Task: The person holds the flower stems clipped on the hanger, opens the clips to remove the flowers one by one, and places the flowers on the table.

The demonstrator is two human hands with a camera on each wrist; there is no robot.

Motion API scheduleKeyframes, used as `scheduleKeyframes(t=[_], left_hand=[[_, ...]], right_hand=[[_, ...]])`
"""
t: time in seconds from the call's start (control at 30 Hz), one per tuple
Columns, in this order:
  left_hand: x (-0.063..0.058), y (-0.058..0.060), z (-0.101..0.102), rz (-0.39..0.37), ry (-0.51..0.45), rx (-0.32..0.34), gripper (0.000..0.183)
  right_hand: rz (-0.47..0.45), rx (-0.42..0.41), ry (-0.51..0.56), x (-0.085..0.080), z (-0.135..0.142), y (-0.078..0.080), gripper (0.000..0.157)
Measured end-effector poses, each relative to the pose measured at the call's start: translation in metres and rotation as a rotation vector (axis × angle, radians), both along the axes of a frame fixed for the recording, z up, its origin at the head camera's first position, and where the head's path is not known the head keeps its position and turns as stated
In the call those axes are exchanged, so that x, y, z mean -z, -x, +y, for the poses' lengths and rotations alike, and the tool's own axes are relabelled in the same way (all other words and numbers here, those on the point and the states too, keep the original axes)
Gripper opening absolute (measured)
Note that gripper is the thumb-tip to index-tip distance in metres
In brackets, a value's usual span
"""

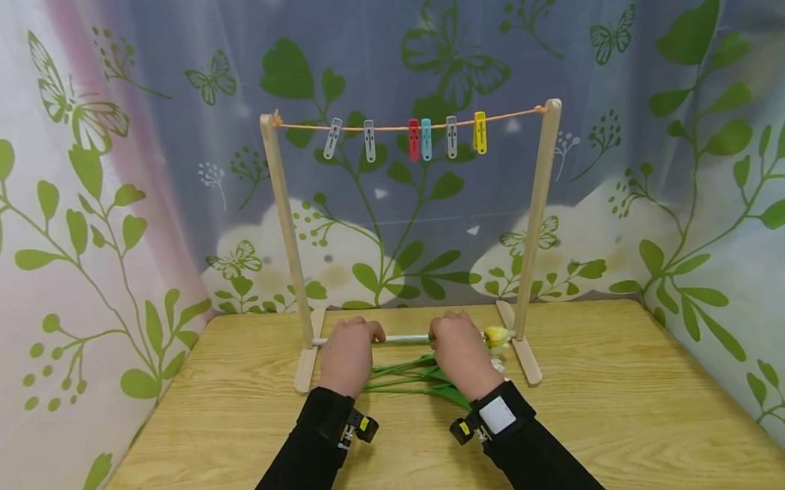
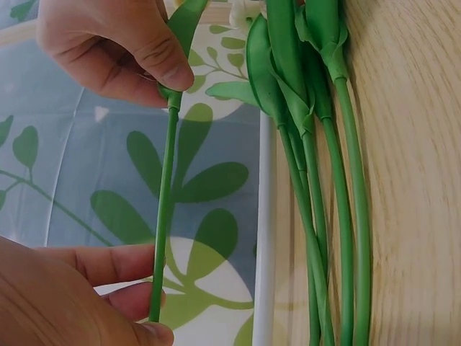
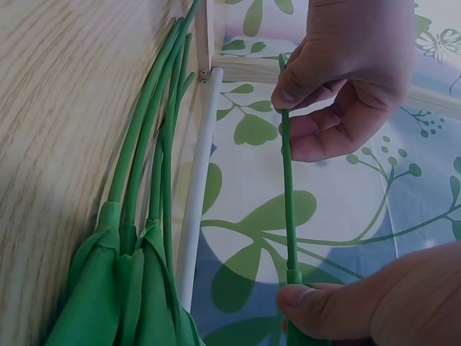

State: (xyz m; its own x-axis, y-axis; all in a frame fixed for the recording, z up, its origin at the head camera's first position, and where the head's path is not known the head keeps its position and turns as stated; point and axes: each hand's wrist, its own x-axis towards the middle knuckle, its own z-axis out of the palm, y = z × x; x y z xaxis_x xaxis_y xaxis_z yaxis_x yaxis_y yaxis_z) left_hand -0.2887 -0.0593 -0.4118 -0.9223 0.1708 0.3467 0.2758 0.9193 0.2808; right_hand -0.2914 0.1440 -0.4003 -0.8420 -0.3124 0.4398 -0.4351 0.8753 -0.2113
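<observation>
My left hand (image 1: 348, 356) pinches the lower stem of a tulip (image 2: 166, 194) between thumb and fingers. Higher up, where the green leaves meet that stem, my right hand (image 1: 463, 353) grips it. The stem runs straight between both hands, and a yellow bloom (image 1: 497, 336) shows just right of the right hand. Nearer to me, a bunch of other tulips (image 3: 155, 187) lies on the table, stems to the left and leaves to the right. One pale bloom (image 1: 497, 363) of the bunch is partly hidden by the right hand.
A wooden rack (image 1: 538, 221) stands behind the hands, with a white bar (image 2: 265, 238) low between its posts. Clothespins (image 1: 426, 139) in several colours hang on its orange cord (image 1: 392, 128). A patterned curtain (image 1: 381, 58) surrounds the wooden table (image 1: 645, 409).
</observation>
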Motion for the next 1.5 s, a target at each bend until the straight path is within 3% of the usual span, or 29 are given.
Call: scheduleKeyframes(t=[0.47, 0.9, 1.33, 1.5], left_hand=[[0.006, 0.004, 0.001, -0.009, 0.015, 0.012, 0.034], [0.013, 0.001, 0.000, -0.007, 0.037, 0.043, 0.032], [0.023, 0.002, 0.000, -0.016, 0.047, 0.054, 0.029], [0.022, 0.000, 0.000, -0.019, 0.054, 0.070, 0.027]], right_hand=[[-0.005, -0.006, -0.049, 0.006, 0.000, 0.003, 0.006], [-0.013, -0.029, -0.039, 0.015, 0.000, 0.003, 0.013], [-0.064, -0.020, -0.037, 0.024, -0.002, 0.007, 0.040], [-0.066, -0.016, -0.052, 0.026, -0.003, 0.007, 0.042]])
